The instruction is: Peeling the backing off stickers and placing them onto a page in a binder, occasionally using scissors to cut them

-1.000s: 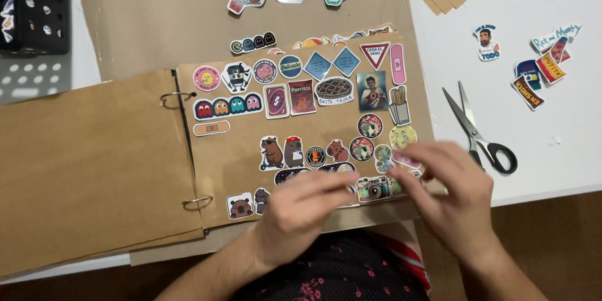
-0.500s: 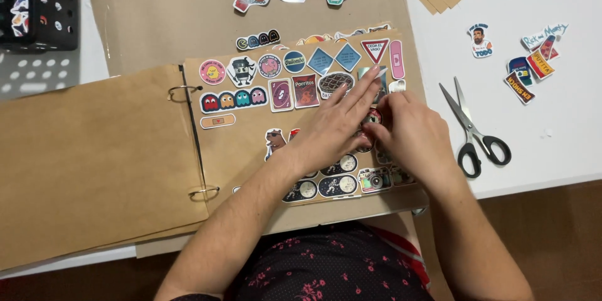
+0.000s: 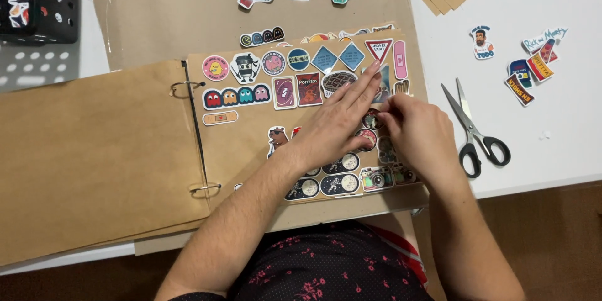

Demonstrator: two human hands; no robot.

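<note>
Left hand (image 3: 342,116): lies flat on the album page (image 3: 251,144), fingers (image 3: 367,81) stretched out and together, pressing the sticker rows near the page's right edge; it grips nothing.
Right hand (image 3: 420,135): fingers pinched together at the round sticker (image 3: 371,118) just beside the left fingertips; whether they hold it or only press it I cannot tell.
Change: a second ago both hands worked at the lower right corner of the page; half a second ago they had moved up to its middle right, and they stand there now, the left fingers reaching further toward the top row.
Meaning: judged from this, attention has passed from the bottom row to the stickers by the right edge, where one is being seated or adjusted.
Album: open on brown paper on the white counter (image 3: 552,106), ring binding to the left.
Scissors (image 3: 476,132): closed, on the counter just right of the right hand, untouched.
Loose stickers (image 3: 530,66): on the counter at far right, well apart from the hands.
</note>
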